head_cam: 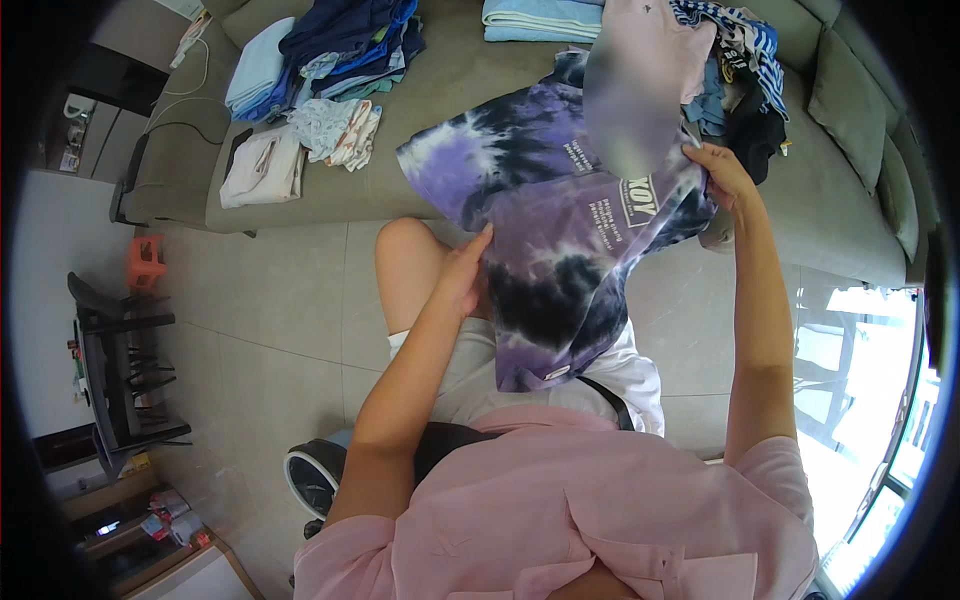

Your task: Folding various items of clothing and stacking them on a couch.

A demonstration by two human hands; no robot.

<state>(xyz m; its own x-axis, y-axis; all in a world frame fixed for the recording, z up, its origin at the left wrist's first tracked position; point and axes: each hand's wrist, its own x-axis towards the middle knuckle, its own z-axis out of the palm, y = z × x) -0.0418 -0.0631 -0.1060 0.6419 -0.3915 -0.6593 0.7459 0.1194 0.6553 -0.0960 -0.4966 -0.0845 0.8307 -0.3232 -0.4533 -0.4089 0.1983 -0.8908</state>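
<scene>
A purple, black and white tie-dye T-shirt [555, 277] with white printing spreads between both hands, its lower part over my lap and its upper part on the sofa seat. My left hand [466, 274] pinches its left edge, thumb on top. My right hand [721, 172] grips the cloth at the right, near a bunched part of the shirt. A blurred patch in the picture covers part of the shirt's top and the pink garment [694, 49] behind it.
On the grey-green sofa [450, 75] lie a dark blue clothes pile [345, 37], folded light-blue cloths [259, 67], patterned clothes [337, 131], a folded white garment [264, 169], light-blue towels [540, 19] and a loose heap [754, 97]. An orange stool [145, 262] stands far left.
</scene>
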